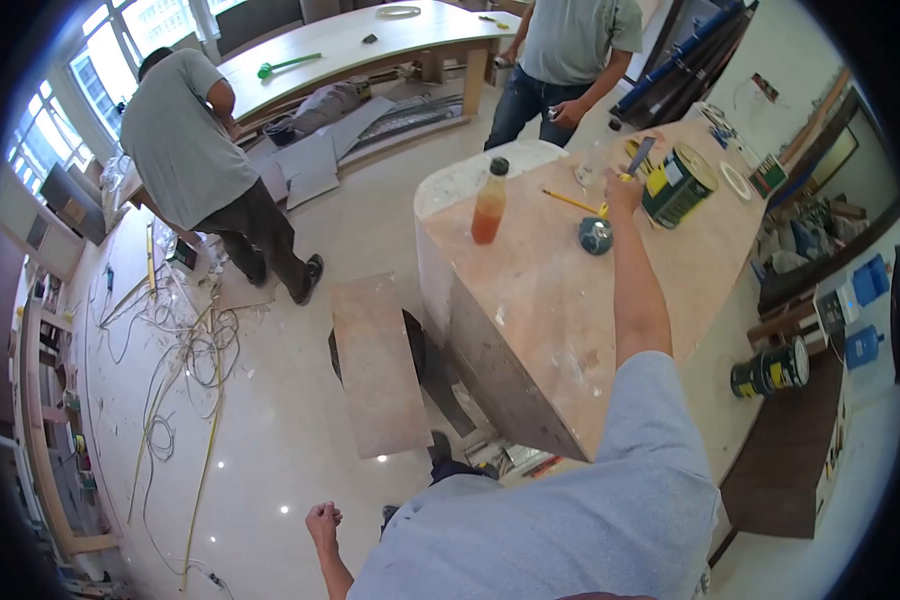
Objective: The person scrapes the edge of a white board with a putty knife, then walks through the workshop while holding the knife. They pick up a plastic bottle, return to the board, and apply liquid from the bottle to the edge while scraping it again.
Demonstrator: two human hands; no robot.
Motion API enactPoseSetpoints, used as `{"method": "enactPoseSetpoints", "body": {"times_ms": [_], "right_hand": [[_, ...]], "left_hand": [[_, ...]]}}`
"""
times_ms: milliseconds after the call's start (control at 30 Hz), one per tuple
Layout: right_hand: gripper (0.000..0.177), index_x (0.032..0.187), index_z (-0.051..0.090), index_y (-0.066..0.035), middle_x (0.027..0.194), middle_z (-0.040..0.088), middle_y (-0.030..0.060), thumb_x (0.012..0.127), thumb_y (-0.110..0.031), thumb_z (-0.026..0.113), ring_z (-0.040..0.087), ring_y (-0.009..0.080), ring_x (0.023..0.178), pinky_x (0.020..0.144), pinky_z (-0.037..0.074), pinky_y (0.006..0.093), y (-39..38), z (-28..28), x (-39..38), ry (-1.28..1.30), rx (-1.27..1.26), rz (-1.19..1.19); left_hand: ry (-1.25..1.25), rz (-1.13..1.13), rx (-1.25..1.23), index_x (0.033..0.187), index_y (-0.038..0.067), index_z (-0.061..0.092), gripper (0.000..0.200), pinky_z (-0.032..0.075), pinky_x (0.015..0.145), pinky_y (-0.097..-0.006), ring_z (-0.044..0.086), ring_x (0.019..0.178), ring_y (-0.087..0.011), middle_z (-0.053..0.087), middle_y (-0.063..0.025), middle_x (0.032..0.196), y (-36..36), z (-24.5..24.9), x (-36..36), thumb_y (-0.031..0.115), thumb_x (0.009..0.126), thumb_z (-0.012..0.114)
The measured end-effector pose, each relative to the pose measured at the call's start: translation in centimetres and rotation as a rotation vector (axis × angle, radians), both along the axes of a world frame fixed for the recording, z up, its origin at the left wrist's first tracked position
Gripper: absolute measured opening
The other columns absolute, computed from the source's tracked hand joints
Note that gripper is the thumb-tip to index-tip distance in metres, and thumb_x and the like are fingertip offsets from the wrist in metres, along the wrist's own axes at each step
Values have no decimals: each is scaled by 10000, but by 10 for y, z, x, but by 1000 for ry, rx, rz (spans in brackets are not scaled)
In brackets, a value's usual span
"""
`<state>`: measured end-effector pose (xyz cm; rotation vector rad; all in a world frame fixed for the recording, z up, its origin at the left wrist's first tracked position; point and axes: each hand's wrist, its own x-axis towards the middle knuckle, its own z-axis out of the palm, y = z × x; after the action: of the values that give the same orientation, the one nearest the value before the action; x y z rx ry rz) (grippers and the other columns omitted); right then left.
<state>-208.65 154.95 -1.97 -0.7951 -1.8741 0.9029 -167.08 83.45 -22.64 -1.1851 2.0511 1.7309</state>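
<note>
Two hands – right hand (622,192) grips a tool (639,155) beside the paint can (678,185), left hand (322,522) fisted.

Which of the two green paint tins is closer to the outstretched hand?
The tin on the pink countertop, right beside the right hand; the other tin sits lower down, past the counter's edge.

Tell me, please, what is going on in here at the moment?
The wearer's right hand holds a yellow-handled tool above the tabletop, next to a green tin. The left hand hangs clenched by the side. A bottle stands and a pencil lies nearby. A bent-over co-worker and a standing co-worker are behind.
</note>
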Motion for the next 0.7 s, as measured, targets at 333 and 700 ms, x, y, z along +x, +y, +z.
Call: {"method": "enactPoseSetpoints", "body": {"times_ms": [333,700], "right_hand": [[583,1137,534,-5,1133,554,195,650,-274,711,522,305,1070,921,392,333,10,32,-59,-133,89,-117],[587,1059,578,3,1048,591,203,619,-355,728,558,320,1003,871,424,347,41,49,-96,-219,170,-167]], "left_hand": [[-63,77,-71,834,-47,548,181,439,466,-221,545,524,-134,571,-94,657,-13,29,-5,132,818,570],[-184,75,-132,828,-55,547,190,413,427,-216,547,509,-132,574,-103,641,-19,32,-2,132,808,576]]}}
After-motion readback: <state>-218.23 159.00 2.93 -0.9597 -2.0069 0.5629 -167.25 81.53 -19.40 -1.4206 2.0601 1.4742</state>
